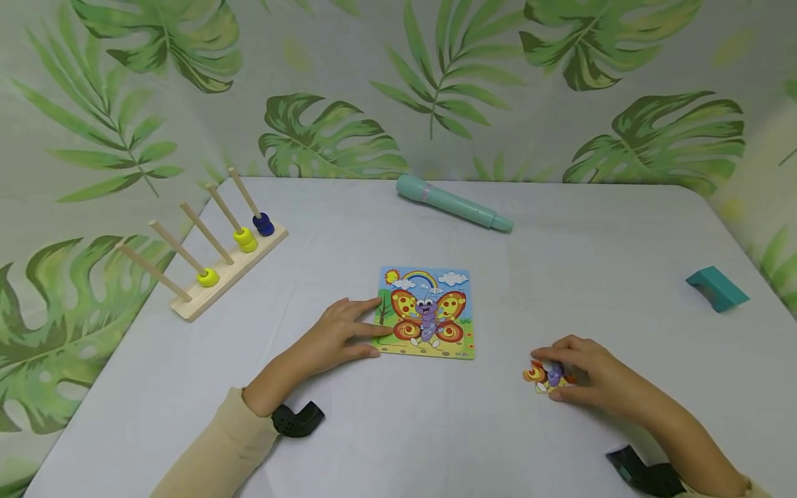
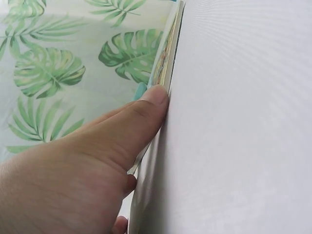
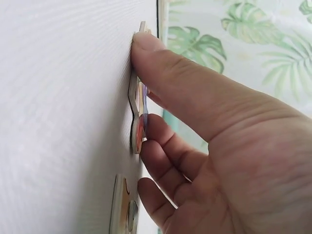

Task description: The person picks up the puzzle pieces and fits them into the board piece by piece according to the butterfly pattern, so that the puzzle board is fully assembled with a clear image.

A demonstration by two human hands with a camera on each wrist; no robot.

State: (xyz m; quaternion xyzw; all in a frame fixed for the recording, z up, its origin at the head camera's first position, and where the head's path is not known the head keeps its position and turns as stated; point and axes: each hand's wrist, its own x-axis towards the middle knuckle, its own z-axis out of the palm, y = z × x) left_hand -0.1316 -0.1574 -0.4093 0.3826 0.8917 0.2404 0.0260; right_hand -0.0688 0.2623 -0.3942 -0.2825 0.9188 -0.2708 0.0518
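A square butterfly puzzle [image 1: 427, 287] lies on the white table. My left hand [image 1: 336, 335] rests at its left edge, with straight, spread fingers reaching onto the board. In the left wrist view, the left thumb [image 2: 155, 95] lies against the board's side. To the right, my right hand [image 1: 594, 377] holds a small puzzle piece [image 1: 554, 375] between thumb and fingers, low at the table. That piece shows an orange wing swirl and purple body; the hand covers part of it. Another flat wooden piece [image 3: 119, 204] shows beneath the fingers in the right wrist view.
A wooden peg stand [image 1: 239, 273] with yellow and blue beads stands at the left. At the back lies a mint-green microphone-shaped toy [image 1: 454, 204]. A teal arched block [image 1: 717, 288] sits near the right edge. Leaf-print cloth [image 1: 330, 138] hangs behind the table.
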